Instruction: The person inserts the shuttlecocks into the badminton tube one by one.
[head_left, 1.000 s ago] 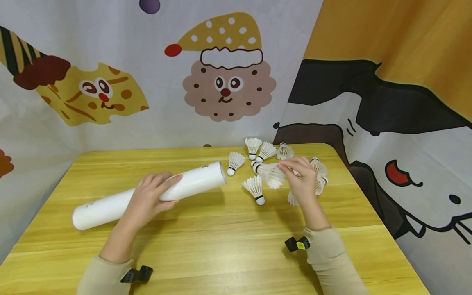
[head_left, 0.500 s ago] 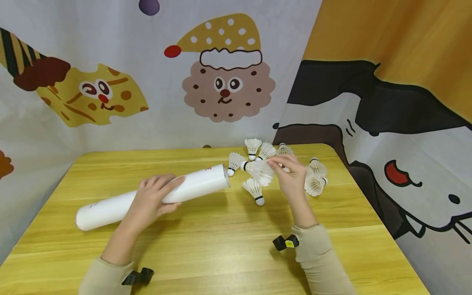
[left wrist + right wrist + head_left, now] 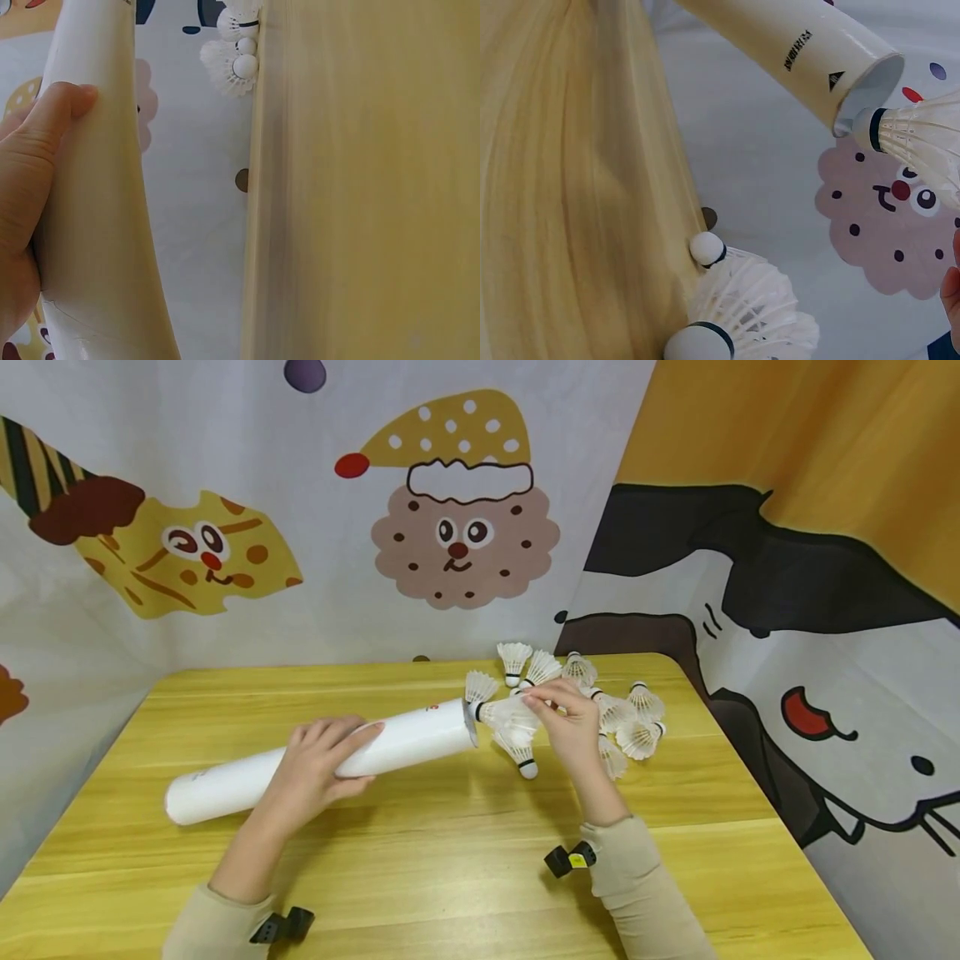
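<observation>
Shuttlecock (image 3: pixel 504 714): pinched by right hand (image 3: pixel 572 731), cork-first at tube (image 3: pixel 322 761) mouth; left hand (image 3: pixel 318 768) grips tube, angled to receive it.

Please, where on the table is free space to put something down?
The near part of the table, between the two sleeves, is bare, as is the far left corner behind the white tube. The far right corner is crowded with loose shuttlecocks.

left sleeve (image 3: pixel 213 927): beige knit, long, ribbed cuff, lower left of frame
right sleeve (image 3: pixel 645 893): same beige knit, lower centre-right
left wrist clip (image 3: pixel 281 927): small black mount
right wrist clip (image 3: pixel 567 858): black mount, yellow sticker
hands: bare
</observation>
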`<act>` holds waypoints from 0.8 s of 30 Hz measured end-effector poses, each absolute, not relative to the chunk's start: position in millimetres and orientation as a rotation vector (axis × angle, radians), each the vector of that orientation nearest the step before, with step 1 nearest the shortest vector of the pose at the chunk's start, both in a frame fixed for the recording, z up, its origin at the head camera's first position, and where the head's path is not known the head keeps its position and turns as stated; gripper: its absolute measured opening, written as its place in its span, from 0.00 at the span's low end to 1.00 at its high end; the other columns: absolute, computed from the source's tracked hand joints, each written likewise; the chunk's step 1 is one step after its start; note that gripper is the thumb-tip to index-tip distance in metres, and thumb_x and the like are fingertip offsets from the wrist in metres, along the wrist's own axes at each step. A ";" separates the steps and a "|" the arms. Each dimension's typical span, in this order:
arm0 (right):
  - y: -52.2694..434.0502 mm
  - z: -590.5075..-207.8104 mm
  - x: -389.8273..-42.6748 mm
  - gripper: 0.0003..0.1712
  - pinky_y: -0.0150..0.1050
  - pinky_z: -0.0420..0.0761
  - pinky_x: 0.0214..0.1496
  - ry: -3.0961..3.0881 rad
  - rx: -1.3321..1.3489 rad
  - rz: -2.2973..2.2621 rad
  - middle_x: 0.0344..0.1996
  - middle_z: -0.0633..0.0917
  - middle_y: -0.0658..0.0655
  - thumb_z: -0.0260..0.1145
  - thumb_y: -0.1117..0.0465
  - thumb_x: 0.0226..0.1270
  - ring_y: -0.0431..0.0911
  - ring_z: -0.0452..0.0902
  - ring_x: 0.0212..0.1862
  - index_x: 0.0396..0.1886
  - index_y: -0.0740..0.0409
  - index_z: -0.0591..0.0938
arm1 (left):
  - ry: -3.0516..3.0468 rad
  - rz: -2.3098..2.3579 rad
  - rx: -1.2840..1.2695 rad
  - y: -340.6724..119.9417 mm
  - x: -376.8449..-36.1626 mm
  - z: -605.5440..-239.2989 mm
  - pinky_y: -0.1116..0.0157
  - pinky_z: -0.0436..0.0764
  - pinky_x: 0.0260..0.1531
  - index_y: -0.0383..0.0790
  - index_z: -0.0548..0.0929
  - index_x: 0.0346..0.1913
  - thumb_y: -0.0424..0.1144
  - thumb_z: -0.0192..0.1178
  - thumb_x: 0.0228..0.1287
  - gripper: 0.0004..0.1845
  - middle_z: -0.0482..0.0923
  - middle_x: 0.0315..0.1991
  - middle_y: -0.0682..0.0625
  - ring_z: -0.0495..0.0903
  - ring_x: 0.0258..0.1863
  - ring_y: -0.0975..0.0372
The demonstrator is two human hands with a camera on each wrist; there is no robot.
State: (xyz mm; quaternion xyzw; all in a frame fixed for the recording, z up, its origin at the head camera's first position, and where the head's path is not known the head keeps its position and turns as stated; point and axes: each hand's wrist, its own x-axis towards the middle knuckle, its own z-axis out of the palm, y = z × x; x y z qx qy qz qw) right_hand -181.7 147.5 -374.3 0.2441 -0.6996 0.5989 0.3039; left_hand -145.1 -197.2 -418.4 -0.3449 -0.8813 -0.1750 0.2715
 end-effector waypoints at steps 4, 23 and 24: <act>145.1 -376.0 -180.9 0.05 0.32 0.71 0.34 -1.856 0.662 1.594 0.25 0.83 0.64 0.68 0.83 0.49 0.41 0.74 0.34 0.27 0.77 0.84 | -2.373 -0.471 -0.942 -195.8 -145.1 -418.8 0.47 0.68 0.42 0.49 0.73 0.66 0.68 0.43 0.65 0.35 0.74 0.56 0.45 0.72 0.50 0.48; 130.6 -388.3 -175.0 0.04 0.32 0.72 0.33 -1.958 0.646 1.559 0.27 0.84 0.65 0.70 0.80 0.48 0.41 0.74 0.35 0.26 0.73 0.85 | -2.363 -0.499 -0.981 -192.5 -144.5 -420.9 0.47 0.69 0.42 0.49 0.73 0.65 0.68 0.44 0.65 0.35 0.74 0.55 0.45 0.73 0.49 0.49; 130.1 -388.9 -174.5 0.04 0.32 0.71 0.34 -1.972 0.644 1.553 0.27 0.84 0.65 0.71 0.79 0.48 0.41 0.74 0.35 0.25 0.72 0.85 | -2.362 -0.500 -0.984 -192.1 -144.4 -421.0 0.47 0.69 0.43 0.49 0.73 0.66 0.68 0.44 0.65 0.35 0.74 0.56 0.45 0.73 0.49 0.49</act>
